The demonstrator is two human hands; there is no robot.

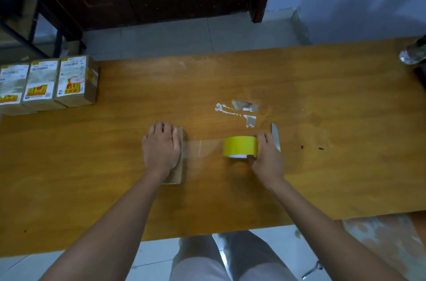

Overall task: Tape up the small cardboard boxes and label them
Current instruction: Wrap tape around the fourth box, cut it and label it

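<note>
Taping step in hand: I press my left hand (161, 147) flat, fingers spread, on the box (178, 165), while right hand (265, 154), fingers closed on the tape (241, 146) right of the box, draws out a strip; next, probably a cut.
</note>
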